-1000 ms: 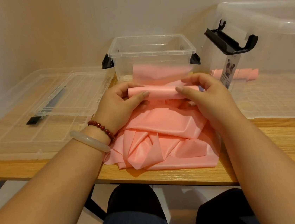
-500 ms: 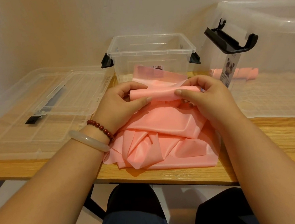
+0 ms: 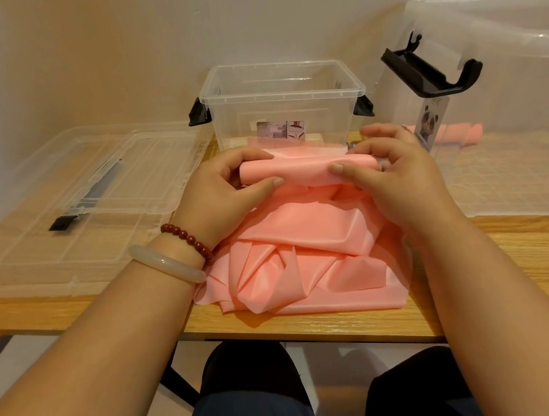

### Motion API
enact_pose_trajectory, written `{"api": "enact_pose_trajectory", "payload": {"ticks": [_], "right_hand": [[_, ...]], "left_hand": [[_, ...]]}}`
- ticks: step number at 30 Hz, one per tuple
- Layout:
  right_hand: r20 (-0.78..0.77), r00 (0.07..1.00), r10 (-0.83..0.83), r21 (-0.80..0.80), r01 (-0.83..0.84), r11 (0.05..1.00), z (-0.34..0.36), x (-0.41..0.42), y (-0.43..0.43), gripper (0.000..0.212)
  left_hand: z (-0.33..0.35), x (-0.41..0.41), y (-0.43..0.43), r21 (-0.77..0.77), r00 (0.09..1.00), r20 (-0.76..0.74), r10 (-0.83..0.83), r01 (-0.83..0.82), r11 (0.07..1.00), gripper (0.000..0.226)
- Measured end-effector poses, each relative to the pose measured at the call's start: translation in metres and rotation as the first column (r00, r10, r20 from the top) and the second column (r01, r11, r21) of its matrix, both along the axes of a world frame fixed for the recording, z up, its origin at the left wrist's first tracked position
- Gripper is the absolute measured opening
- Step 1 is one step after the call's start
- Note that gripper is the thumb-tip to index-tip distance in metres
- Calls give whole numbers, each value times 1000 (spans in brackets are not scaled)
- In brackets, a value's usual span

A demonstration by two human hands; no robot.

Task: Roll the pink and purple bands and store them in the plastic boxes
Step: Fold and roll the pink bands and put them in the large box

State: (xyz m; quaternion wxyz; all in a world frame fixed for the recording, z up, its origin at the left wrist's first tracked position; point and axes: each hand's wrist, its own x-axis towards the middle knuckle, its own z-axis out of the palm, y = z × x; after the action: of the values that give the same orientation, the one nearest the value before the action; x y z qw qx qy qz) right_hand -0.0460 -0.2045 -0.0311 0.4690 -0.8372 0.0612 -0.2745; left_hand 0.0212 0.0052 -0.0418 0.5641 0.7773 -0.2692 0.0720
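Head view: the left hand (image 3: pixel 227 192) and right hand (image 3: pixel 396 177) are both gripping the pink band (image 3: pixel 308 248) at the middle of the wooden table (image 3: pixel 512 266). The far end of the band is sitting as a smooth, tight tube. Each hand is curling round one end of that tube, thumbs pressing on the near side and fingers wrapping over the top. The rest of the thin, glossy sheet is lying in loose, crumpled folds toward the near table edge.

Just beyond the tube, a small clear box (image 3: pixel 283 104) with black side clips is standing open, rectangular and hard-walled. To the right, a large clear box (image 3: pixel 502 28) with a black handle (image 3: pixel 428 70) is holding a finished pink roll (image 3: pixel 463 133) on its floor. To the left, flat transparent lids (image 3: pixel 93 194) are lying stacked.

A red bead bracelet (image 3: pixel 188 240) and a pale, smooth bangle (image 3: pixel 166 263) are circling the left wrist.
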Motion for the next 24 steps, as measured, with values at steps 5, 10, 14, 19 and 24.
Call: {"api": "enact_pose_trajectory", "payload": {"ticks": [5, 10, 14, 19, 24], "right_hand": [[33, 998, 46, 166, -51, 985, 4, -1, 5, 11], [12, 979, 204, 356, -195, 914, 12, -3, 9, 29], [35, 996, 79, 221, -85, 972, 18, -1, 7, 12], [70, 997, -20, 183, 7, 983, 27, 5, 4, 7], [63, 996, 68, 217, -80, 973, 31, 9, 3, 12]], "left_hand": [[2, 7, -3, 64, 976, 196, 91, -105, 992, 18], [14, 11, 0, 131, 967, 246, 69, -104, 986, 15], [29, 9, 0, 49, 990, 140, 21, -28, 998, 27], [38, 15, 1, -38, 999, 24, -28, 29, 999, 25], [36, 24, -9, -111, 999, 33, 38, -34, 993, 16]]}}
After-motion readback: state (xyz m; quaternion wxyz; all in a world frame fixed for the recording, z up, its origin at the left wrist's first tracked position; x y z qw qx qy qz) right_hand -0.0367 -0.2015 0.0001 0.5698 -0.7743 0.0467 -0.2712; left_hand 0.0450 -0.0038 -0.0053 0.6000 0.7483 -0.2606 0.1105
